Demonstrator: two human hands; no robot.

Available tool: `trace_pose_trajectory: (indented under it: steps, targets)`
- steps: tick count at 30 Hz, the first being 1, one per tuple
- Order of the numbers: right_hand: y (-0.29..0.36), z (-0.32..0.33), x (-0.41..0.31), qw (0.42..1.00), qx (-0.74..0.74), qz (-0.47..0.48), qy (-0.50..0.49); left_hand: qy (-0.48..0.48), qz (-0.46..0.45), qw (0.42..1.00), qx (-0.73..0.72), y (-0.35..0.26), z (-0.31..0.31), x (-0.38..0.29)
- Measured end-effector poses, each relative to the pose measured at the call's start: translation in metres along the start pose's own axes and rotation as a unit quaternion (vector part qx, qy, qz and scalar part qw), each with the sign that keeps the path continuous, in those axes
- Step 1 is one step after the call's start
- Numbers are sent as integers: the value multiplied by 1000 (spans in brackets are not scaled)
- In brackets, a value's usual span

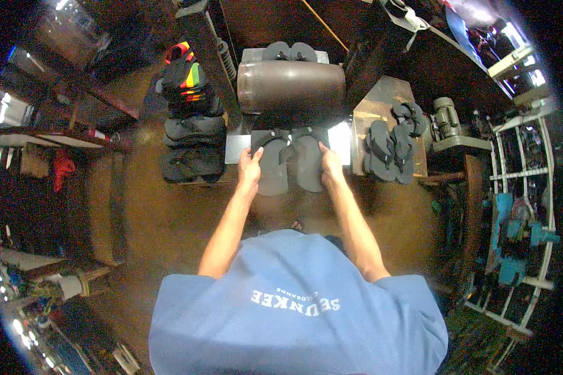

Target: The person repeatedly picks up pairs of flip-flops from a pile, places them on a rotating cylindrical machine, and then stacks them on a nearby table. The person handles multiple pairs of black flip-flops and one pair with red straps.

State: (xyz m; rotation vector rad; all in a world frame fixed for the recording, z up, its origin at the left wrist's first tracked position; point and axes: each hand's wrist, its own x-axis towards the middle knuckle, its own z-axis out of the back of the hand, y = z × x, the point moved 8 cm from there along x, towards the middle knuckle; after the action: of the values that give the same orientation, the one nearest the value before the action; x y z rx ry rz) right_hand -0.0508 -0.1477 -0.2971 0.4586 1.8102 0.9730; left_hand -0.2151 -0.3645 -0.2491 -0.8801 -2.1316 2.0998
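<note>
A pair of dark grey flip-flops lies side by side before me, the left one (273, 168) and the right one (308, 164), their toe ends over a metal plate (237, 149) below a large brown cylinder of a machine (291, 86). My left hand (250, 166) grips the outer edge of the left flip-flop, thumb on top. At the outer edge of the right flip-flop, my right hand (329, 161) has closed on it. Beyond the cylinder, another pair of flip-flops (290, 50) shows its rounded ends.
Stacked dark flip-flops (194, 145) stand left, with red, yellow and green straps (192, 77) behind them. More flip-flops (389, 150) lie on a board (387, 96) at right. An electric motor (445, 117) and a white metal rack (521, 173) are farther right.
</note>
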Motion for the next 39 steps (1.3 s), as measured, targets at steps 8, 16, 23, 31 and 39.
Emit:
trace_pose_trajectory:
  steps: [8, 16, 23, 31, 39]
  targets:
    - [-11, -2, 42, 993, 115, -1, 27, -29, -14, 999, 2, 10, -10, 13]
    - [46, -11, 15, 976, -183, 99, 69, 40, -30, 999, 18, 8, -12, 48]
    - [154, -31, -68, 766, -605, 168, 137, 103, -47, 972, 206, -73, 83, 90]
    - [346, -229, 63, 895, -173, 354, 209, 164, -162, 973, -23, -196, 20, 375]
    - [293, -187, 398, 798, -569, 152, -128, 227, -238, 812, 481, -140, -153, 540]
